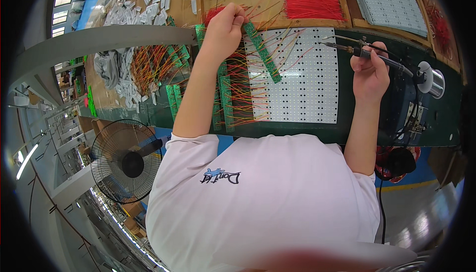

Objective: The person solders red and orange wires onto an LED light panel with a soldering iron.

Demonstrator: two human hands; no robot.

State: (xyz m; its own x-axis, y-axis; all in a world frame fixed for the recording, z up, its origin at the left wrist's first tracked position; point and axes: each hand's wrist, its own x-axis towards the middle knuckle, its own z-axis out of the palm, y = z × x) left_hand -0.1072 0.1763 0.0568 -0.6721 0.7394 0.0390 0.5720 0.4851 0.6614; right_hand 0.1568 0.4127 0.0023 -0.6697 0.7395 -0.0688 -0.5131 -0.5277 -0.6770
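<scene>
My left hand (224, 31) pinches the upper end of a long, narrow green circuit board strip (263, 53). The strip slants over a white panel dotted with dark holes (312, 93), and thin red and yellow wires show near its edges. In my right hand (371, 76) is a soldering iron (354, 50) with a thin tube fixed along it. Its tip points left above the panel's upper right part, apart from the strip. Left of the panel lie more green board strips (226, 98) with rows of red and yellow wires.
A solder wire spool (436, 81) stands at the right. Bundled red wires (313, 7) lie at the back, with stacked white panels (389, 2) farther right. White plastic parts (131, 17) and a wire pile (153, 64) are left. A grey bar (124, 36) crosses there; a fan (130, 160) stands below.
</scene>
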